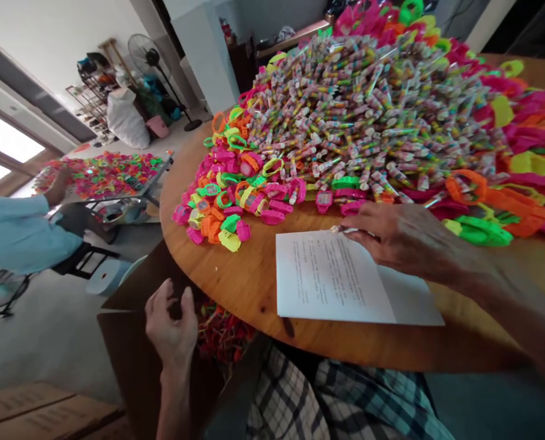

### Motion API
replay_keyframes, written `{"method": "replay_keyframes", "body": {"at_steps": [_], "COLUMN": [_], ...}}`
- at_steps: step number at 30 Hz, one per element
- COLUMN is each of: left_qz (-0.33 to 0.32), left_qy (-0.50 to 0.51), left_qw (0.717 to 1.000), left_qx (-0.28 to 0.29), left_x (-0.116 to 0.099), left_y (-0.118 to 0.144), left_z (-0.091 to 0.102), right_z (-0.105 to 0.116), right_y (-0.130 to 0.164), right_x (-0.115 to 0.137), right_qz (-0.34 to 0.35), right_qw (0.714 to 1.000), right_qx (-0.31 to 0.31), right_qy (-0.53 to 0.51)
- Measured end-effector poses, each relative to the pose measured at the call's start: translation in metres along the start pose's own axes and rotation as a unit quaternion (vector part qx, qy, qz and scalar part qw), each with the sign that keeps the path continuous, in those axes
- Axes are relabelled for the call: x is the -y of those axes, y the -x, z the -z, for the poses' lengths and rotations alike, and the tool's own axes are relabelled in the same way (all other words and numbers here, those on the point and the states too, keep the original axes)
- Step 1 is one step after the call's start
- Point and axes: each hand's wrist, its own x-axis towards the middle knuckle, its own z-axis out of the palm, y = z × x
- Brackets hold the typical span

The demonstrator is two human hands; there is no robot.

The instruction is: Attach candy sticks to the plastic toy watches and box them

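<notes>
Nearest the camera, a plaid cloth garment (pixel 288 400) over the lap, below the rim of a round, varnished wooden table (pixel 240 278). Left of the table edge, the left hand (pixel 174 321), released: fingers loosely curled, thumb apart, nothing visible in the grasp. Close by, an open brown cardboard box (pixel 128 360) with tangled red and orange pieces (pixel 224 336) inside; set partly under the table, presumably for easy reach from the lap. On the wood before the lap, a creased white printed paper sheet (pixel 327 278), laid flat, likely as a smooth surface close to the body. Over its far edge, the right hand (pixel 396 235), grasping a slim whitish roll (pixel 336 229) between thumb and fingertips; one end free and pointing left, probably a hold chosen for fine control. Contact between hand and paper: cannot tell. Just beyond, bright pink, orange, green and yellow plastic toy watches (pixel 247 195), banked around the foot of a large heap of clear-wrapped, pastel-banded rolls (pixel 346 116), perhaps to keep both kinds at hand. Well apart at left, a co-worker in a light-blue shirt (pixel 25 232), one arm extended to a second table bearing bright plastic pieces (pixel 112 174). At the back, a grey standing fan (pixel 151 58) near a bulging white sack (pixel 126 119).
</notes>
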Motion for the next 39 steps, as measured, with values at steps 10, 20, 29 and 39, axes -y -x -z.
{"method": "replay_keyframes", "body": {"at_steps": [10,20,29,39], "left_qz": [0.086,0.179,-0.194,-0.385], "left_qy": [0.145,0.209,0.174,0.126], "left_qw": [0.973,0.942,0.936,0.847], "left_qx": [0.16,0.193,0.235,0.344], "left_x": [-0.075,-0.08,-0.118,-0.172], "left_y": [-0.07,-0.083,-0.068,-0.094], "left_z": [-0.065,-0.06,-0.041,-0.085], "right_z": [-0.014,-0.018,-0.012,-0.016], "right_y": [0.009,0.01,0.006,0.01], "right_x": [0.049,0.048,0.047,0.041], "right_qz": [0.014,0.031,0.001,-0.034], "right_qw": [0.997,0.999,0.998,0.997], "right_qx": [0.061,0.038,0.068,0.04], "right_qy": [0.033,0.001,-0.017,-0.062]}}
